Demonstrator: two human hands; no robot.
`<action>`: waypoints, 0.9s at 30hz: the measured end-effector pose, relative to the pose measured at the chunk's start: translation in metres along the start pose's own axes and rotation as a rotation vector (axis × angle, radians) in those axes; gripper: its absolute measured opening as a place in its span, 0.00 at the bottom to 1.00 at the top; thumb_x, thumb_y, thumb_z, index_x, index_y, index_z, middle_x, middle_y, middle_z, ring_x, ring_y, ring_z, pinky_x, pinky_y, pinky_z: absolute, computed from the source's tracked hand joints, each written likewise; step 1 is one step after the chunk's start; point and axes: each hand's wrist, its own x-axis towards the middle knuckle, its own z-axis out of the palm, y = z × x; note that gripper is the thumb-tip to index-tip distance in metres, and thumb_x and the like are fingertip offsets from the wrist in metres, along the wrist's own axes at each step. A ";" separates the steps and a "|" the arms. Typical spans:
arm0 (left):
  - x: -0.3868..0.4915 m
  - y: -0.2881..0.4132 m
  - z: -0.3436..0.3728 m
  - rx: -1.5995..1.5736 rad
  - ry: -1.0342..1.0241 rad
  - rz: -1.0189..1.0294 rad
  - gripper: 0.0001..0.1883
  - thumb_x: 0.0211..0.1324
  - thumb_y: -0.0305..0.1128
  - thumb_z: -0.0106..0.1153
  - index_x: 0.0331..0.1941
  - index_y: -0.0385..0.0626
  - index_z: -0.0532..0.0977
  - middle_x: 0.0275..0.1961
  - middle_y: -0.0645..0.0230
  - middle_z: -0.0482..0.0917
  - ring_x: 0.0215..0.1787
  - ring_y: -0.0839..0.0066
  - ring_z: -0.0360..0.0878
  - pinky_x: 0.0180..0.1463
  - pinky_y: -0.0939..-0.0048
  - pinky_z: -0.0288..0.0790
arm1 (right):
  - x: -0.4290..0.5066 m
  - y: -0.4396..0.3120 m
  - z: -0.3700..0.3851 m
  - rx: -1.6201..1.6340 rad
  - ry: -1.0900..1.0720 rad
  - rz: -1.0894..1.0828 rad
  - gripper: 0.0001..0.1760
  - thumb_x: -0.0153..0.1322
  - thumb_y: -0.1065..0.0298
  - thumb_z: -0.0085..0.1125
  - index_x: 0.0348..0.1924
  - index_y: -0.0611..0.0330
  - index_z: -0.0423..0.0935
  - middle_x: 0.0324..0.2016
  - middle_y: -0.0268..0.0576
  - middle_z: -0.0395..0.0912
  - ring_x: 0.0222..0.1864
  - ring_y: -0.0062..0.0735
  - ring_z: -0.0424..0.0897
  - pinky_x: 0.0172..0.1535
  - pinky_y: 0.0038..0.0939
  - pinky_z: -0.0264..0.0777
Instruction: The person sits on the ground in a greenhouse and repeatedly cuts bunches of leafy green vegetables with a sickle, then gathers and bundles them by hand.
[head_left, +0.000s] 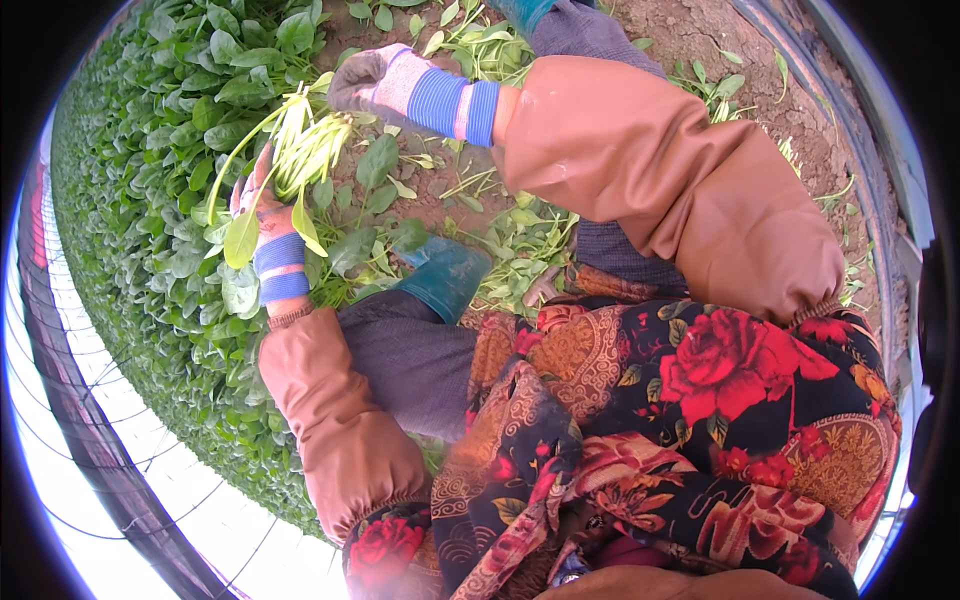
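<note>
My left hand (266, 206), in a pink-and-blue knitted glove with dark fingertips, grips a bunch of leafy greens that look like spinach (309, 150). Pale stems fan upward from the hand, and a few loose leaves hang down over the glove. Close to the upper stem ends is my right hand (375, 82), gloved the same way, its dark-coated fingers curled. Whether those fingers hold anything is hidden by the glove. Brown sleeve covers reach over both forearms.
A dense bed of green plants (187, 165) fills the left side. Loose leaves (525, 247) litter the brown soil (450, 199) around my teal boot (446, 277). Another teal boot (525, 11) shows at the top. A pale strip (885, 150) edges the soil at right.
</note>
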 end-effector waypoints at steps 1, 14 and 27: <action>-0.002 -0.002 0.000 -0.008 0.036 0.027 0.39 0.36 0.25 0.68 0.61 0.52 0.69 0.48 0.64 0.82 0.47 0.62 0.81 0.57 0.65 0.71 | 0.001 -0.004 -0.006 -0.062 0.028 -0.017 0.12 0.66 0.62 0.64 0.39 0.57 0.82 0.28 0.38 0.82 0.30 0.24 0.79 0.38 0.27 0.74; -0.009 -0.006 0.018 -0.857 -0.193 -0.333 0.36 0.48 0.17 0.61 0.64 0.45 0.63 0.57 0.62 0.76 0.57 0.74 0.76 0.61 0.73 0.69 | -0.010 -0.012 -0.006 -0.812 0.032 -0.812 0.33 0.54 0.50 0.72 0.53 0.30 0.74 0.58 0.35 0.68 0.62 0.44 0.66 0.61 0.50 0.61; -0.002 0.009 0.015 -0.699 -0.161 -0.271 0.34 0.48 0.19 0.63 0.62 0.44 0.66 0.56 0.62 0.77 0.56 0.74 0.76 0.60 0.74 0.69 | 0.005 -0.006 0.003 -0.212 -0.041 -0.722 0.13 0.60 0.64 0.68 0.37 0.52 0.81 0.41 0.38 0.80 0.47 0.38 0.78 0.50 0.37 0.73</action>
